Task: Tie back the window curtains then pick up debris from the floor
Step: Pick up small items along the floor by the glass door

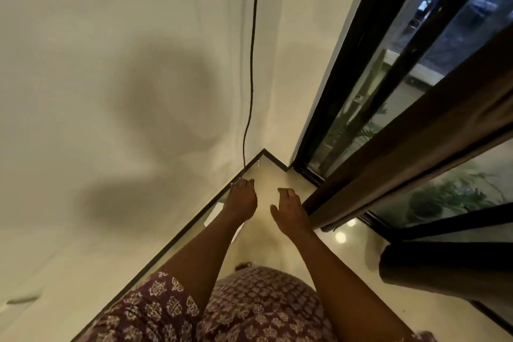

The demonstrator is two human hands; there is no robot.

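Cream walls meet at a corner, and the glossy floor point(280, 175) runs into it beside a dark-framed window point(388, 69). One brown curtain point(410, 153) hangs as a gathered bundle; its long axis runs from the upper right down to its hem near the floor. It lies just to the right of the right hand point(290, 209), so this hand is clearly the nearer one. The left hand point(241, 200) is further away, close to the wall skirting, above a small white piece point(214, 213) on the floor, maybe debris. Both hands have loosely curled fingers and hold nothing. I judge the curtain is gathered, but I see no tie on it.
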